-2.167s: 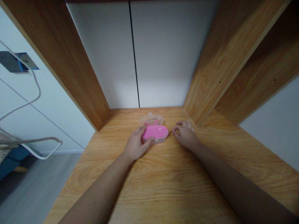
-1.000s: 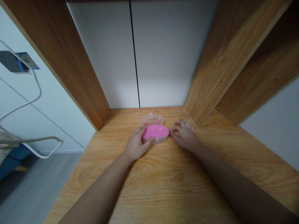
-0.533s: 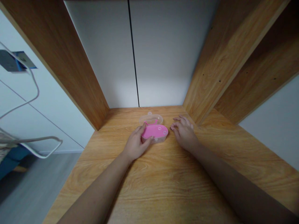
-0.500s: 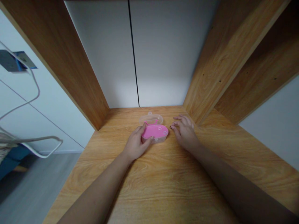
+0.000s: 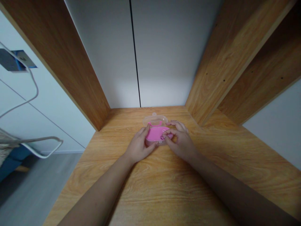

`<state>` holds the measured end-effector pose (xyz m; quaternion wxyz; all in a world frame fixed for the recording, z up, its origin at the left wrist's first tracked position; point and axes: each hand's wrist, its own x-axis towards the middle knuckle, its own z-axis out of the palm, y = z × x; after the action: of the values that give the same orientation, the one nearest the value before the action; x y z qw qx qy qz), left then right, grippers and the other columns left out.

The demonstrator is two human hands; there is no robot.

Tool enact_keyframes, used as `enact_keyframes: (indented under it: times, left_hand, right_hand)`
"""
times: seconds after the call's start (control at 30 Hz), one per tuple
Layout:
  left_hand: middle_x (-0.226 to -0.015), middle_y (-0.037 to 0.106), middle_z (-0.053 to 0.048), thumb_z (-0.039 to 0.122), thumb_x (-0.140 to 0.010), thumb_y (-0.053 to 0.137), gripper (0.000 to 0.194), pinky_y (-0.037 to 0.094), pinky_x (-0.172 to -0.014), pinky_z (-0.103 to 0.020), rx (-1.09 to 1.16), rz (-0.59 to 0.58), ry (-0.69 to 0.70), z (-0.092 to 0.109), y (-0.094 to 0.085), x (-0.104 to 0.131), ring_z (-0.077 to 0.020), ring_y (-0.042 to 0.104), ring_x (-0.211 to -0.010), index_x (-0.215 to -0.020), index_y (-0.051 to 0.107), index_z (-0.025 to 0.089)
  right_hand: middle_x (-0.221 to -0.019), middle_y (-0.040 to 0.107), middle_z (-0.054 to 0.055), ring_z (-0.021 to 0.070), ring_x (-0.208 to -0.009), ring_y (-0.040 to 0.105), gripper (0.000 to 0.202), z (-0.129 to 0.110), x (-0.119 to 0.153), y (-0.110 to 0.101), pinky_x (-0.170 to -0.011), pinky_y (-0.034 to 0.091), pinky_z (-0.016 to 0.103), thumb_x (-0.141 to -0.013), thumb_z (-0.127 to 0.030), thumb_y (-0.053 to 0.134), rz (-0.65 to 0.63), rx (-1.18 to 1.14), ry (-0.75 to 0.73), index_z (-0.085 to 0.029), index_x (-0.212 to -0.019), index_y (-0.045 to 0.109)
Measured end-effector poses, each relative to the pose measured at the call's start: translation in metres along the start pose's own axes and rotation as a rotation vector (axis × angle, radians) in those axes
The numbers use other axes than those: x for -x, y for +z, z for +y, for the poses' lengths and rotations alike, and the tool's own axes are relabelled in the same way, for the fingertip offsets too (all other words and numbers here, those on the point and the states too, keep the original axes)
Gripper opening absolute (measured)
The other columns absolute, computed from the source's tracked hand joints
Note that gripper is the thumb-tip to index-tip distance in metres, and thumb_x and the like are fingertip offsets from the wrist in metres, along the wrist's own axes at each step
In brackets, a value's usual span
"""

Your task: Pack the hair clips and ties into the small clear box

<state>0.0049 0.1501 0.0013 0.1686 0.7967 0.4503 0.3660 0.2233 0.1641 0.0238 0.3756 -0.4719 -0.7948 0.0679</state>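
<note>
A small oval plastic box (image 5: pixel 155 134) with a pink inside and clear walls sits on the wooden surface. Its clear lid (image 5: pixel 152 119) lies folded back behind it, and a pink handle (image 5: pixel 155 124) shows at the hinge side. My left hand (image 5: pixel 140 142) grips the box's left end, thumb at the front and fingers behind. Over the right end, my right hand (image 5: pixel 180 138) pinches a small dark ring (image 5: pixel 162 137), too small to name more exactly. A pale ring shape (image 5: pixel 164 130) shows on the pink part, partly covered by the fingers.
Wooden uprights stand left (image 5: pixel 77 69) and right (image 5: pixel 211 78) of the wooden surface (image 5: pixel 150 191), with a white panel (image 5: pixel 162 62) at the back. On the far left a white cable (image 5: pixel 36 91) hangs by a wall socket (image 5: pixel 23 59).
My right hand has moved left, bringing the small dark ring from beside the box to over its right end. The box and my left hand have shifted slightly right.
</note>
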Motion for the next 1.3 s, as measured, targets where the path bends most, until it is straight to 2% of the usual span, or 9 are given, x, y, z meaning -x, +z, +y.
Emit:
enact_keyframes:
  times: [0.2, 0.37, 0.43, 0.5, 0.6, 0.73, 0.87, 1.2, 1.3]
  left_hand:
    - [-0.133, 0.057, -0.017, 0.041, -0.088, 0.067, 0.08, 0.048, -0.103, -0.046, -0.012, -0.001, 0.004, 0.0, -0.001, -0.001, -0.0303, 0.057, -0.12, -0.155, 0.032, 0.018]
    - [-0.129, 0.059, -0.016, 0.043, -0.088, 0.066, 0.08, 0.048, -0.103, -0.048, -0.031, 0.012, -0.001, -0.001, -0.001, -0.001, -0.0307, 0.058, -0.118, -0.156, 0.031, 0.019]
    - [-0.13, 0.059, -0.016, 0.043, -0.088, 0.067, 0.081, 0.048, -0.102, -0.048, -0.034, 0.019, -0.005, -0.001, -0.001, -0.001, -0.031, 0.058, -0.117, -0.156, 0.031, 0.019]
    - [-0.13, 0.059, -0.017, 0.043, -0.087, 0.067, 0.081, 0.049, -0.102, -0.048, -0.037, 0.022, -0.015, -0.001, -0.002, -0.001, -0.0313, 0.059, -0.117, -0.156, 0.031, 0.019]
    - [-0.129, 0.059, -0.018, 0.044, -0.088, 0.066, 0.08, 0.049, -0.101, -0.048, -0.048, 0.02, -0.033, -0.001, -0.002, -0.001, -0.0316, 0.059, -0.116, -0.155, 0.032, 0.017]
    - [-0.129, 0.059, -0.017, 0.043, -0.088, 0.066, 0.08, 0.049, -0.101, -0.047, -0.046, 0.021, -0.026, -0.001, -0.002, -0.001, -0.0307, 0.059, -0.116, -0.155, 0.032, 0.017]
    - [-0.128, 0.06, -0.017, 0.042, -0.087, 0.066, 0.08, 0.049, -0.101, -0.046, -0.038, 0.026, -0.018, -0.001, -0.002, -0.002, -0.0302, 0.06, -0.115, -0.155, 0.032, 0.017]
    - [-0.132, 0.058, -0.017, 0.043, -0.088, 0.066, 0.08, 0.048, -0.103, -0.047, -0.042, 0.03, -0.02, -0.002, -0.001, -0.001, -0.0311, 0.058, -0.119, -0.155, 0.032, 0.017]
    - [-0.133, 0.058, -0.018, 0.044, -0.087, 0.066, 0.08, 0.048, -0.103, -0.047, -0.049, 0.025, -0.022, -0.001, -0.002, -0.002, -0.0311, 0.058, -0.119, -0.154, 0.033, 0.015]
  right_hand:
    - [-0.122, 0.064, 0.009, 0.0294, -0.124, 0.052, 0.012, 0.004, -0.002, -0.003, -0.106, 0.039, 0.048, -0.087, -0.029, 0.061, 0.038, -0.005, -0.001, -0.026, -0.086, 0.073]
    - [-0.119, 0.068, 0.01, 0.0302, -0.116, 0.058, 0.019, 0.039, -0.015, -0.022, -0.1, 0.04, 0.047, -0.088, -0.027, 0.056, 0.086, 0.197, 0.113, -0.023, -0.097, 0.073]
    - [-0.103, 0.074, 0.008, 0.0278, -0.102, 0.063, 0.021, 0.059, -0.02, -0.031, -0.091, 0.043, 0.041, -0.087, -0.026, 0.055, -0.078, 0.305, 0.161, -0.022, -0.098, 0.072]
    - [-0.093, 0.075, 0.006, 0.0233, -0.09, 0.066, 0.018, 0.077, -0.023, -0.037, -0.081, 0.044, 0.035, -0.086, -0.026, 0.056, -0.257, 0.36, 0.192, -0.022, -0.089, 0.072]
    - [-0.089, 0.075, 0.004, 0.0205, -0.083, 0.066, 0.015, 0.092, -0.023, -0.038, -0.075, 0.045, 0.031, -0.084, -0.033, 0.062, -0.381, 0.378, 0.203, -0.022, -0.087, 0.071]
    - [-0.091, 0.074, 0.005, 0.0198, -0.085, 0.066, 0.016, 0.091, -0.022, -0.034, -0.076, 0.046, 0.029, -0.087, -0.03, 0.058, -0.433, 0.362, 0.141, -0.021, -0.086, 0.071]
    - [-0.088, 0.074, 0.007, 0.021, -0.083, 0.066, 0.025, 0.083, -0.022, -0.033, -0.073, 0.045, 0.03, -0.092, -0.032, 0.051, -0.42, 0.386, 0.122, -0.021, -0.081, 0.071]
    - [-0.089, 0.074, 0.005, 0.0221, -0.085, 0.067, 0.027, 0.076, -0.02, -0.03, -0.073, 0.047, 0.031, -0.085, -0.048, 0.064, -0.396, 0.341, 0.168, -0.022, -0.085, 0.072]
    - [-0.09, 0.074, 0.006, 0.0224, -0.086, 0.067, 0.024, 0.075, -0.02, -0.028, -0.075, 0.048, 0.031, -0.083, -0.045, 0.065, -0.411, 0.317, 0.144, -0.022, -0.086, 0.073]
